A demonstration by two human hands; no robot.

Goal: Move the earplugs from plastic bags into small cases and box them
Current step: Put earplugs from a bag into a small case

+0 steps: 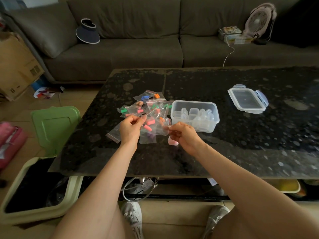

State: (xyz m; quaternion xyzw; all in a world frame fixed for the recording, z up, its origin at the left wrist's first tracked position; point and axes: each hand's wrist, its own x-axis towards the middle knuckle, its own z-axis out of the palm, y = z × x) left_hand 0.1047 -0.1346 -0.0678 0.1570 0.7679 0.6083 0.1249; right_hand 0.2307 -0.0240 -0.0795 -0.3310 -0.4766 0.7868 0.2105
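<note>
- The left hand [130,129] pinches the left edge of a clear plastic bag [156,129] between thumb and fingertips, lifted a little above the bench [241,145].
- The right hand [186,137] pinches the same bag's right edge, with its fingers curled inward.
- Pink earplugs [148,128] show inside the held bag, which is stretched between the 2 hands.
- A small pale pink case [173,142] sits on the bench just under the right hand; I cannot tell whether it is open.
- Behind the hands lies a loose pile of bags [148,105] with green, blue, orange, pink and purple earplugs inside.
- Just right of the pile stands a clear open box [195,103] holding several small clear cases [193,112].
- Its lid [246,100], with pale blue clips, lies flat well to the right of the box.
- A bin with a raised green lid [55,125] stands on the floor at the bench's left edge.
- A grey sofa [138,49] behind the bench carries a visor hat [88,31] and a small fan [259,19].
</note>
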